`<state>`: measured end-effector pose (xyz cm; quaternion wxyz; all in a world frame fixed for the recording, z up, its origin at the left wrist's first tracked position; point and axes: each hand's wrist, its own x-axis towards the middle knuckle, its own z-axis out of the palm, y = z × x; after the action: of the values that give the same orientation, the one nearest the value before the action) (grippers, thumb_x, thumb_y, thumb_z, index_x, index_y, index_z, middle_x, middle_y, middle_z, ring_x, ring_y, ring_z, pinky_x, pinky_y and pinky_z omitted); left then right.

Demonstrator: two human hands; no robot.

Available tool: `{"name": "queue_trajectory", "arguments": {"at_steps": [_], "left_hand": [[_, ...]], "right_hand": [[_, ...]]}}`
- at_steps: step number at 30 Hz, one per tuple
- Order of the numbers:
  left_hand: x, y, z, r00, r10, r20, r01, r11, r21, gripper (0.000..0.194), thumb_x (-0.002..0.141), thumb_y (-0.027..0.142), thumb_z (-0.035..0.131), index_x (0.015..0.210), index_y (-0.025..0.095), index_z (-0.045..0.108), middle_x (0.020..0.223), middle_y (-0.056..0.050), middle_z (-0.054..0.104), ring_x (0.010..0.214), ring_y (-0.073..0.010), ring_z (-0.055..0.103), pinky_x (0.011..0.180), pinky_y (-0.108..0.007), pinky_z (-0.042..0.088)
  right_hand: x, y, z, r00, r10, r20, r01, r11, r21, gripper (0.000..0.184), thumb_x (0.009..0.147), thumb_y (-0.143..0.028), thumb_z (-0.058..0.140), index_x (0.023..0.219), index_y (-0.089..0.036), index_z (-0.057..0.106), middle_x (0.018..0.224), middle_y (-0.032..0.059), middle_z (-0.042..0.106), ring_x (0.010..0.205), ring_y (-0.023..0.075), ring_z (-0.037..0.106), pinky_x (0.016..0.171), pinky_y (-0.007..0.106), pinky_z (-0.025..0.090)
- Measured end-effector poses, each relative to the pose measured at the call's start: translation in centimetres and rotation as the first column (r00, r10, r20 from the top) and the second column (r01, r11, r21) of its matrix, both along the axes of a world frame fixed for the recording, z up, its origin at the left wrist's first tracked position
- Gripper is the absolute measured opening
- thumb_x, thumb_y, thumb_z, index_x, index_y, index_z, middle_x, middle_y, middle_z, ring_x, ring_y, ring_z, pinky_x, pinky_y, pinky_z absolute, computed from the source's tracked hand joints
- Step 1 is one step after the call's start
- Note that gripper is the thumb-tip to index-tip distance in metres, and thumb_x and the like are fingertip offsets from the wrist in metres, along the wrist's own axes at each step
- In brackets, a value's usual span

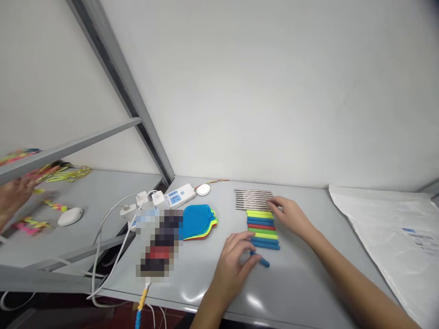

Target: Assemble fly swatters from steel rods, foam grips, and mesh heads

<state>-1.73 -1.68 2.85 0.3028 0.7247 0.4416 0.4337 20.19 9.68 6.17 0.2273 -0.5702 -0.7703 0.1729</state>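
Note:
My left hand (236, 256) rests on the grey table (302, 283), its fingers curled round a blue plastic handle (262, 261) that lies apart from the others. A row of coloured handles (262, 230), yellow, blue, red and green, lies side by side just beyond it. My right hand (291, 214) reaches over the far end of that row, fingers bent, touching the bundle of thin metal rods (253, 199). What those fingers grip, if anything, is hidden.
A stack of coloured mesh swatter heads (199, 222) lies left of the handles. A power strip (178, 196) with white chargers and cables sits at the back left. A white plastic bag (394, 233) covers the right. Another person's hand (13, 194) works at the neighbouring table.

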Motion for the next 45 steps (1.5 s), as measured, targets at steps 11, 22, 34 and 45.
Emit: {"name": "queue_trajectory", "arguments": {"at_steps": [11, 22, 34, 45], "left_hand": [[-0.6, -0.8, -1.9, 0.843, 0.285, 0.457, -0.247, 0.959, -0.142, 0.014, 0.091, 0.033, 0.053, 0.087, 0.02, 0.057, 0.078, -0.002, 0.063, 0.074, -0.0161, 0.059, 0.068, -0.029, 0.046], [-0.4, -0.3, -1.5, 0.977, 0.188, 0.102, -0.186, 0.982, -0.025, 0.016, 0.084, 0.036, 0.064, 0.082, 0.02, 0.06, 0.078, -0.004, 0.063, 0.076, -0.0183, 0.055, 0.071, -0.031, 0.043], [2.8, -1.2, 0.2, 0.908, 0.109, 0.404, 0.011, 0.959, -0.283, 0.033, 0.099, 0.04, 0.029, 0.101, 0.02, 0.055, 0.066, 0.0, 0.056, 0.061, -0.0127, 0.048, 0.061, -0.025, 0.041], [16.6, 0.4, 1.4, 0.905, -0.265, 0.333, 0.389, 0.834, -0.392, 0.034, 0.087, 0.051, 0.052, 0.076, 0.02, 0.042, 0.064, 0.005, 0.042, 0.058, -0.0095, 0.037, 0.053, -0.023, 0.031]], "right_hand": [[-9.2, 13.3, -1.4, 0.937, 0.29, 0.196, -0.284, 0.957, -0.058, 0.019, 0.085, -0.03, 0.056, 0.084, -0.022, 0.073, 0.095, 0.0062, 0.065, 0.083, 0.0172, 0.059, 0.069, 0.024, 0.039], [-9.9, 12.8, -0.9, 0.91, 0.295, 0.291, -0.297, 0.954, -0.041, 0.014, 0.088, -0.019, 0.048, 0.086, -0.015, 0.062, 0.085, 0.0087, 0.063, 0.071, 0.0165, 0.057, 0.063, 0.025, 0.037], [-2.8, 1.0, 5.2, 0.899, 0.035, -0.436, 0.131, 0.929, 0.346, 0.016, 0.095, -0.039, 0.042, 0.097, -0.023, 0.044, 0.078, -0.0002, 0.052, 0.06, 0.0129, 0.047, 0.057, 0.027, 0.038], [3.9, -8.6, 11.0, 0.176, 0.221, -0.959, 0.475, 0.834, 0.279, 0.042, 0.097, -0.039, 0.034, 0.059, -0.022, 0.037, 0.051, -0.0075, 0.013, 0.043, 0.0086, 0.008, 0.04, 0.026, 0.009]]}}
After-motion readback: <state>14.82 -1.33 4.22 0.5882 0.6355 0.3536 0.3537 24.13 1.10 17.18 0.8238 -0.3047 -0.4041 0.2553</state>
